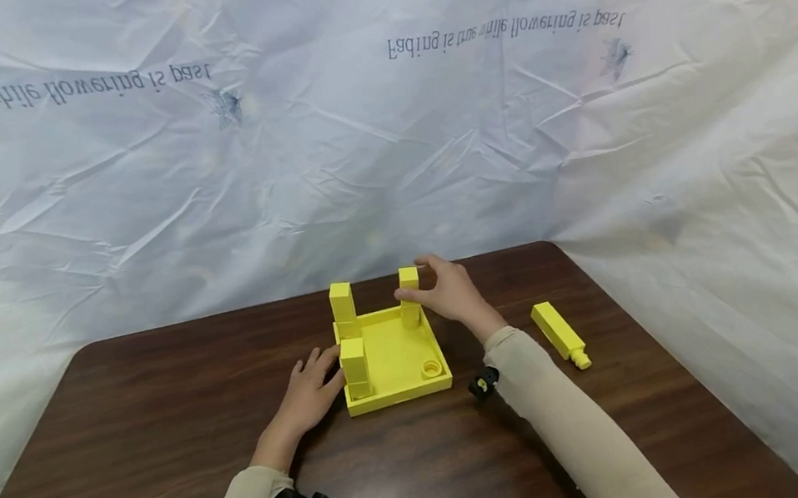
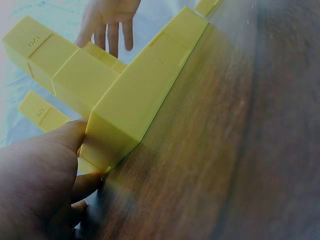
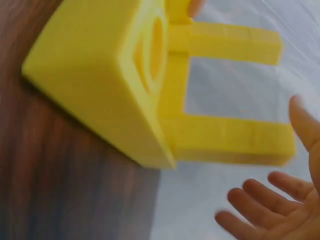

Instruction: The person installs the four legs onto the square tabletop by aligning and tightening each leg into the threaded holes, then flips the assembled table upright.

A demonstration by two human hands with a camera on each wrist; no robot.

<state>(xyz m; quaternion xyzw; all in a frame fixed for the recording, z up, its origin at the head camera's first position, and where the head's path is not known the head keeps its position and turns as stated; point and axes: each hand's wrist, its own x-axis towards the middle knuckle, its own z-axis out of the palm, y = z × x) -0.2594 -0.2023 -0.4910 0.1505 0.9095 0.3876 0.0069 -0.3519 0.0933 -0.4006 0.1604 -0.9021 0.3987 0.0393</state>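
Observation:
A square yellow tray-like base (image 1: 390, 351) sits on the table with an upright yellow post at three of its corners. These are the back left post (image 1: 342, 303), the front left post (image 1: 355, 364) and the back right post (image 1: 411, 315). At the front right corner is a bare round socket (image 1: 432, 369). My left hand (image 1: 306, 396) rests against the base's left side, touching its wall (image 2: 112, 140) near the corner. Around the top of the back right post my right hand (image 1: 450, 288) is spread; in the right wrist view its fingers (image 3: 260, 205) stand apart from the post.
A loose yellow post (image 1: 557, 329) with a threaded end lies on the dark wooden table (image 1: 187, 420), right of the base. White printed sheeting (image 1: 354, 137) hangs behind the table and along its right side. Each wrist wears a small black camera.

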